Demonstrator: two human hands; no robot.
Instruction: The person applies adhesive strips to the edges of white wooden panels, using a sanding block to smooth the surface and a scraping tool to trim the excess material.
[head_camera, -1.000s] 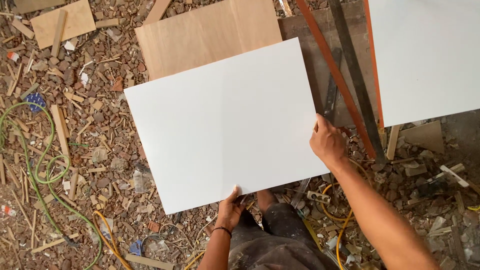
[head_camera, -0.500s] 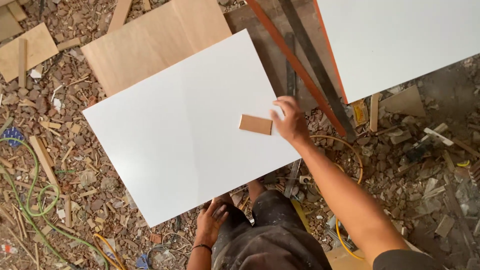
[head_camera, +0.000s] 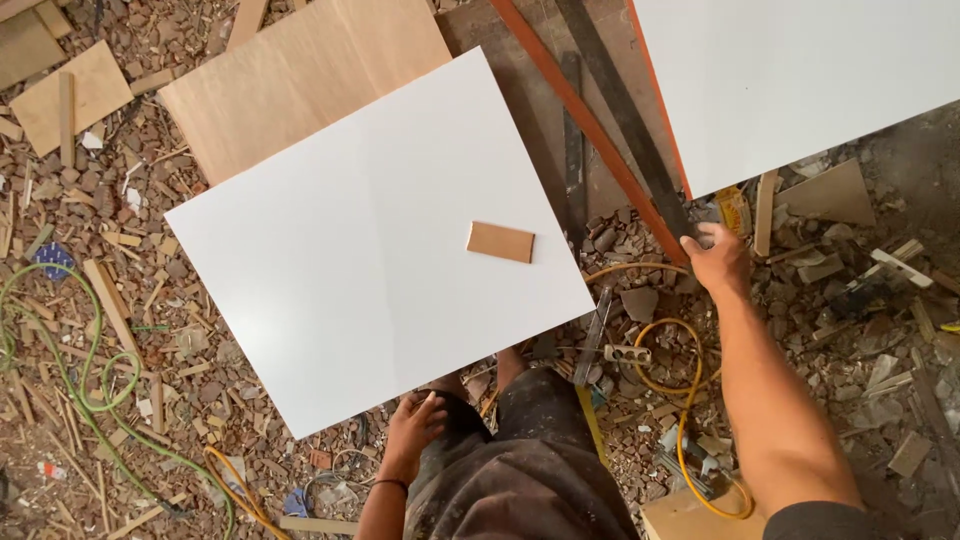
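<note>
Our right hand (head_camera: 712, 258) has left the block (head_camera: 500, 241), now curled on the bar (head_camera: 640, 150); left hand (head_camera: 415, 425), spread, should steady the panel (head_camera: 350, 250).

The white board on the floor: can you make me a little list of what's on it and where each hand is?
white board: lies flat over scraps
on it: small brown wood block, near the right edge
left hand: at the board's near edge, empty
right hand: off the board, on the end of a long dark bar
under the board: plywood sheet
nearby: yellow cable, green hose
</note>
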